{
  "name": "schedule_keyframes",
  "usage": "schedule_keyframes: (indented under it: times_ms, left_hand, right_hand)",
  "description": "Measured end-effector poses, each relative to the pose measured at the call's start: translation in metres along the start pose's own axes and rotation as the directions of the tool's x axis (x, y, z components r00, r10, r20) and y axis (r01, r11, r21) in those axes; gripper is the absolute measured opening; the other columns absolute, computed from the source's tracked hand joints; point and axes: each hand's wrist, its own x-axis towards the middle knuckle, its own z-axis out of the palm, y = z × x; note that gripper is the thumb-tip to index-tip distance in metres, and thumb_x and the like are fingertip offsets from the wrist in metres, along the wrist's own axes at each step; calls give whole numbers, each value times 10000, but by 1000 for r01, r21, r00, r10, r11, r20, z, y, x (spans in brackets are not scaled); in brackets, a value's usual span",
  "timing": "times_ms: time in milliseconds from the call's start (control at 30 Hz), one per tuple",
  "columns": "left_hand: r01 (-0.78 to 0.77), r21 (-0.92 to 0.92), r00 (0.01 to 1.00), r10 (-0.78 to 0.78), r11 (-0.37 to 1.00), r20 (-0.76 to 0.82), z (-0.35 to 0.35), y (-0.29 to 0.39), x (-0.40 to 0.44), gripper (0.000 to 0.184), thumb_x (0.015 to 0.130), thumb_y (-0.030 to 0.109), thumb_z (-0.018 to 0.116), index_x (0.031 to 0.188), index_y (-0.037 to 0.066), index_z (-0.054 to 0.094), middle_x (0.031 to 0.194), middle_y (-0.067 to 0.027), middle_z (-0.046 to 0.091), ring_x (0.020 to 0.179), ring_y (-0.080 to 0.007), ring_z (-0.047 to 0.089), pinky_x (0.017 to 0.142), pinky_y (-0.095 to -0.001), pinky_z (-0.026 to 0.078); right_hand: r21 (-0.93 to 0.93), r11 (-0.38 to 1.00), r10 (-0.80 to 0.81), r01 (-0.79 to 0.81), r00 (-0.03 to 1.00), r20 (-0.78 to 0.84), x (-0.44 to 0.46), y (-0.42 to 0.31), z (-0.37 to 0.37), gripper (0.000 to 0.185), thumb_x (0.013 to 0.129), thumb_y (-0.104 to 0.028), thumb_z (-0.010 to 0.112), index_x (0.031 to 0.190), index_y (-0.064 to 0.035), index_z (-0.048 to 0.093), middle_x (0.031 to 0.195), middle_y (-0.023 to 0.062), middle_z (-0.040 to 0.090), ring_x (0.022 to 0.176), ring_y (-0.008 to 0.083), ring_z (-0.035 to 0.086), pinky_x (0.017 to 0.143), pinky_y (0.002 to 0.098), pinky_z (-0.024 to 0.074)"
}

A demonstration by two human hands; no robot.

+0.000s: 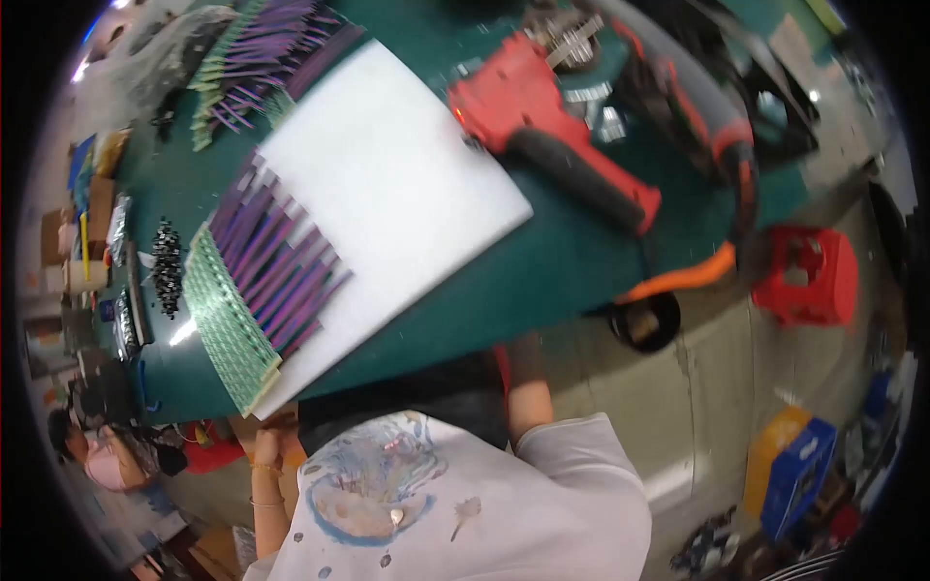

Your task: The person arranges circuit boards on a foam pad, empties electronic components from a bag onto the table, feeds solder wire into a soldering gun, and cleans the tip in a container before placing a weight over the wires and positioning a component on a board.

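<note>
My left hand is low beside my body, just under the front table edge, with bracelets at its wrist. Its fingers are blurred and partly covered, so their grip is unclear. My right forearm reaches under the table edge on the other side; the right hand is a dark smear. Above my left hand, a white foam sheet lies on the green table. Across its left part rests a green circuit board panel with rows of purple wires.
A red power tool with a black grip lies right of the foam. More wired panels are at the back, with a pile of small black parts at left. A red stool and a blue-yellow box stand on the floor.
</note>
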Motion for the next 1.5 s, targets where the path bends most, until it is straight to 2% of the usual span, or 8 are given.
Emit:
schedule_keyframes:
  times_ms: [167, 200, 500, 667, 767, 900, 1133, 1500]
  left_hand:
    - [-231, 137, 972, 223, 963, 72, 46, 76, 0, 306, 930, 257, 491, 1071, -6, 559, 912, -128, 646, 683, -195, 638, 589, -290, 526]
    - [-356, 491, 929, 358, 795, 94, 74, 100, -17, 295, 942, 238, 487, 1033, -26, 579, 881, -118, 652, 665, -170, 627, 586, -264, 505]
    - [-494, 398, 848, 328, 773, 415, 185, 183, -101, 217, 926, 98, 492, 915, -69, 629, 828, -97, 658, 657, -98, 583, 609, -212, 463]
    - [-845, 178, 382, 336, 504, 861, 235, 192, -123, 165, 890, 43, 502, 913, -27, 650, 850, -119, 659, 739, -167, 627, 669, -263, 491]
    - [-803, -9, 178, 255, 596, 951, 267, 177, -123, 210, 910, 107, 491, 1016, -13, 628, 947, -138, 660, 865, -202, 638, 747, -302, 494]
    - [190, 260, 165, -292, 947, 942, 287, 179, -117, 340, 958, 250, 443, 1097, -27, 584, 1044, -191, 631, 949, -243, 624, 852, -326, 478]
    - [157, -156, 559, 42, 975, 828, 252, 188, -115, 128, 916, 155, 479, 878, 32, 477, 647, -97, 557, 567, -196, 540, 592, -308, 456]
    - [111, -310, 668, 160, 944, 727, 218, 193, -115, 113, 901, 128, 474, 831, 44, 446, 708, -135, 601, 511, -170, 499, 490, -260, 408]
  right_hand:
    - [129, 991, 87, -29, 877, -473, -180, -42, 53, 174, 918, -223, 495, 978, -68, 546, 586, -39, 418, 485, 104, 396, 486, 250, 356]
    - [128, 991, 85, -36, 912, -400, -210, -51, 63, 183, 926, -198, 470, 1009, -59, 556, 560, -40, 367, 447, 90, 347, 475, 251, 344]
    - [1, 979, -201, 202, 976, -81, -373, -91, 188, 281, 980, -181, 353, 1139, 0, 496, 509, -26, 297, 353, 69, 240, 335, 210, 235]
    - [-476, 773, -410, 419, 903, 129, -437, -75, 265, 304, 985, -180, 337, 1113, 67, 461, 474, 43, 485, 298, 73, 296, 294, 223, 227]
    - [-724, 655, 84, 217, 931, 355, -456, -57, 302, 271, 971, -160, 383, 1005, 69, 522, 581, 112, 620, 314, 57, 379, 299, 216, 281]
    - [-823, 507, 400, 256, 776, 487, -421, -18, 320, 188, 943, -87, 427, 966, 18, 581, 536, 28, 566, 428, 90, 503, 422, 225, 384]
    - [-852, 383, 272, 357, 838, 474, -403, -10, 300, 127, 898, -101, 543, 887, -6, 626, 596, 40, 583, 502, 122, 554, 478, 252, 407]
    - [-982, 96, -312, 162, 942, 125, -454, -117, 231, 66, 771, -70, 679, 744, -19, 646, 619, 1, 592, 549, 59, 500, 506, 221, 377]
